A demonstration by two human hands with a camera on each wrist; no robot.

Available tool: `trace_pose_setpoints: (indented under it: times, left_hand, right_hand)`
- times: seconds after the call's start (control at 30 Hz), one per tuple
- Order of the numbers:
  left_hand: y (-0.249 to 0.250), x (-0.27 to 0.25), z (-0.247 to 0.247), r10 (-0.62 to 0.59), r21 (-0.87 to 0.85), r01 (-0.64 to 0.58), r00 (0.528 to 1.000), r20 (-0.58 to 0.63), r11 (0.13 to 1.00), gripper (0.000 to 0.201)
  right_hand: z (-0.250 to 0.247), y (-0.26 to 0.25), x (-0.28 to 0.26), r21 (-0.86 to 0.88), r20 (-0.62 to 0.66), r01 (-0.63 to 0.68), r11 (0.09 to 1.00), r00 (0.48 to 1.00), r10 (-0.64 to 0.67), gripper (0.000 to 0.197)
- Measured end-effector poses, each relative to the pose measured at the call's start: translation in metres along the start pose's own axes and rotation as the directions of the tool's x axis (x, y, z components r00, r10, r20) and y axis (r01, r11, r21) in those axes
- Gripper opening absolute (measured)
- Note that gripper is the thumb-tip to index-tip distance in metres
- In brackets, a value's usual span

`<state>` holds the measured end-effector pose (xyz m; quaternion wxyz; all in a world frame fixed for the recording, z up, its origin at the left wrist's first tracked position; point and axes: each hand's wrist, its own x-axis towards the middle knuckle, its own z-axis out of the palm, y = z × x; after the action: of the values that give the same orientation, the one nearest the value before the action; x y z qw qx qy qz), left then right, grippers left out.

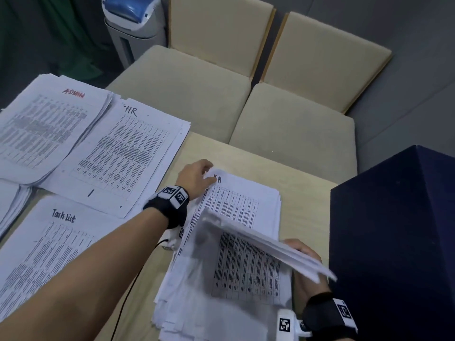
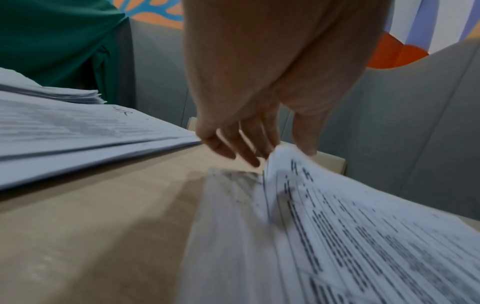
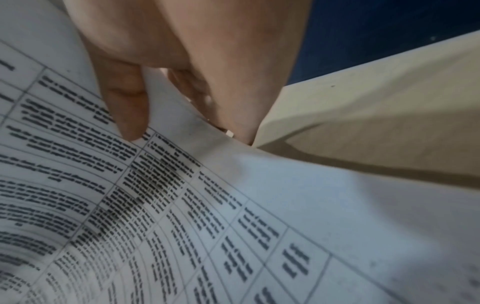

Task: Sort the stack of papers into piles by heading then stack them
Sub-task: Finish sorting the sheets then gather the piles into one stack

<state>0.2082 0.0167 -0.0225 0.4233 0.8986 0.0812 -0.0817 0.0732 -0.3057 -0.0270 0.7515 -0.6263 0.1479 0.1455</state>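
The unsorted stack (image 1: 197,306) lies on the table's near right part. Its exposed top sheet (image 1: 236,205) is headed "HR". My left hand (image 1: 208,174) pinches that sheet's far left corner, which curls up between thumb and fingers (image 2: 272,152). My right hand (image 1: 300,249) grips a bundle of sheets (image 1: 261,244) raised off the stack's right side, thumb on top and fingers beneath (image 3: 161,115). Sorted piles lie to the left: "ADMIN" (image 1: 49,124), "HR" (image 1: 123,153) and "Task List" (image 1: 49,247). Another pile (image 1: 12,205) sits at the far left edge, its heading hidden.
A dark blue box (image 1: 394,242) stands close on the right, right beside my right hand. Beige chairs (image 1: 184,89) line the far edge of the wooden table (image 1: 300,183). A white and blue appliance (image 1: 133,23) stands behind. A black cable (image 1: 128,291) hangs under my left forearm.
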Motion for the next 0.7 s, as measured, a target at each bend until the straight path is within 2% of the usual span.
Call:
trace_pose_setpoints:
  times: [0.07, 0.1, 0.17, 0.23, 0.27, 0.33, 0.37, 0.4, 0.47, 0.53, 0.57, 0.63, 0.7]
  left_hand:
    - [0.002, -0.004, 0.002, 0.120, -0.005, -0.121, 0.985, -0.125, 0.993, 0.016]
    - [0.004, -0.007, 0.001, 0.179, 0.023, -0.177, 0.970, -0.166, 0.984, 0.010]
    - [0.005, -0.014, -0.001, 0.282, 0.052, -0.278, 0.938, -0.203, 0.959, 0.010]
    - [0.006, -0.023, -0.004, 0.389, 0.101, -0.376, 0.888, -0.244, 0.921, 0.011]
    - [0.007, -0.028, -0.006, 0.452, 0.169, -0.420, 0.849, -0.273, 0.892, 0.011]
    - [0.011, -0.039, -0.011, 0.561, 0.335, -0.467, 0.775, -0.290, 0.818, 0.011]
    - [0.014, -0.044, -0.013, 0.587, 0.388, -0.471, 0.763, -0.271, 0.792, 0.013]
    - [0.017, -0.050, -0.014, 0.587, 0.400, -0.470, 0.770, -0.250, 0.787, 0.016]
    - [0.022, -0.061, -0.015, 0.513, 0.271, -0.453, 0.828, -0.224, 0.849, 0.020]
    - [0.024, -0.073, -0.014, 0.402, -0.019, -0.412, 0.897, -0.186, 0.911, 0.016]
    - [0.025, -0.079, -0.014, 0.351, -0.170, -0.376, 0.923, -0.160, 0.911, 0.014]
    - [0.029, -0.093, -0.016, 0.260, -0.443, -0.267, 0.962, -0.078, 0.856, 0.014]
    - [0.035, -0.104, -0.020, 0.246, -0.602, -0.174, 0.968, 0.039, 0.780, 0.014]
  right_hand:
    - [0.003, 0.000, 0.004, 0.029, -0.024, -0.027, 0.999, 0.999, 0.028, 0.027]
    - [0.002, 0.001, 0.006, 0.025, -0.053, -0.011, 1.000, 0.999, 0.012, 0.031]
    - [0.002, 0.000, 0.010, 0.050, -0.049, 0.010, 0.999, 0.999, -0.008, 0.036]
    - [0.000, 0.000, 0.013, 0.096, -0.055, -0.073, 0.993, 0.995, 0.078, 0.038]
    - [0.001, -0.001, 0.014, 0.113, -0.076, -0.112, 0.987, 0.990, 0.121, 0.040]
    - [0.004, 0.000, 0.014, 0.144, -0.112, -0.150, 0.978, 0.980, 0.166, 0.028]
    - [0.009, -0.004, 0.016, 0.135, -0.102, -0.155, 0.979, 0.980, 0.169, 0.022]
    - [0.012, -0.008, 0.017, 0.080, -0.082, -0.156, 0.984, 0.983, 0.163, 0.023]
    - [0.017, -0.017, 0.019, 0.002, -0.063, -0.206, 0.979, 0.977, 0.205, 0.028]
    - [0.015, -0.014, 0.017, 0.051, -0.081, -0.186, 0.981, 0.978, 0.190, 0.021]
    - [0.012, -0.010, 0.015, 0.077, -0.100, -0.137, 0.988, 0.984, 0.145, 0.028]
    - [0.005, -0.001, 0.011, 0.168, -0.120, -0.090, 0.982, 0.987, 0.111, 0.021]
    - [0.003, -0.002, 0.015, 0.257, -0.118, -0.070, 0.964, 0.988, 0.103, 0.049]
